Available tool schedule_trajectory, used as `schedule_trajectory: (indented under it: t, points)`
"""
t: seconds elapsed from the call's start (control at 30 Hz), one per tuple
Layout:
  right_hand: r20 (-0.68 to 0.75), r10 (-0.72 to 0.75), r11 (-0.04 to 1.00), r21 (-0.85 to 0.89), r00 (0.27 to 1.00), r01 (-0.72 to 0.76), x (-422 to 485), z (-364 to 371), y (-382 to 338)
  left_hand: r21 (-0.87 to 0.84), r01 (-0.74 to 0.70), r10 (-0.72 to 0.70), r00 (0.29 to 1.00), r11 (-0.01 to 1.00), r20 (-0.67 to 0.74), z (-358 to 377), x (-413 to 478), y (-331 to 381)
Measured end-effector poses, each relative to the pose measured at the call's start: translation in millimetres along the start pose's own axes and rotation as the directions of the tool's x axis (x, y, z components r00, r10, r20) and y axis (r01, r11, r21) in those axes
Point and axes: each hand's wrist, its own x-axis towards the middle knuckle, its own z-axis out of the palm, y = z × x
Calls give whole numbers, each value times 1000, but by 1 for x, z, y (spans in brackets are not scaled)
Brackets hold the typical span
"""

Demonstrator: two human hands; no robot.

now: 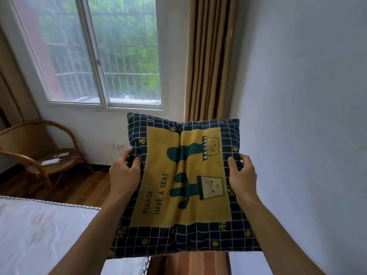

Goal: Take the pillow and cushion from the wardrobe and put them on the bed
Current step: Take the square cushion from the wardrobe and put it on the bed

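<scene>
We had both forearms out in front, bare. Left hand (124, 172) gripped the left edge of the cushion (184, 187), thumb on top of the fabric, fingers curled under the edge and mostly hidden. Right hand (242, 174) did the same on the right edge: thumb pressed on the top face, fingers wrapped round the side. So both hands were closed on the cushion, pinching its edges.

Cushion was held up in the air between the hands, flat-ish, top face toward the camera, tilted away. Navy grid border, yellow centre panel, two green cacti in pots, text "PLEASE HAVE A SEAT" running sideways. A crease ran down its middle.

Bed (39, 235) sat below and to the left, white mattress surface with a patterned trim edge; cushion was not touching it. Under the cushion's near edge we saw a striped orange-brown patch, couldn't tell what it was.

Further out: wooden floor (85, 187), a rattan chair (29, 147) at left with small white items on its seat. Behind that, white wall (297, 96), a wall socket, barred window (103, 56), tan curtain (208, 56) right of the window.
</scene>
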Motion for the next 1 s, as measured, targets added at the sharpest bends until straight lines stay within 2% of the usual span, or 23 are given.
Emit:
schedule_trajectory:
  t: [0.17, 0.63, 0.93, 1.0]
  points:
    - [36, -43, 999, 14, 998, 42, 113, 51, -3, -24, 18, -19, 1000, 1000, -21, 51, 96, -7]
    - [137, -87, 993, -65, 987, 97, 375, 263, 5, -69, 95, -102, 989, 993, -110, 155, 377, -116]
    - [206, -186, 969, -122, 961, 214, 527, 408, 9, 45, 120, -104, 959, 992, -262, 194, 528, -159]
    - [252, -203, 970, -81, 946, 229, 564, 445, 11, 76, 132, -102, 944, 988, -314, 203, 562, -172]
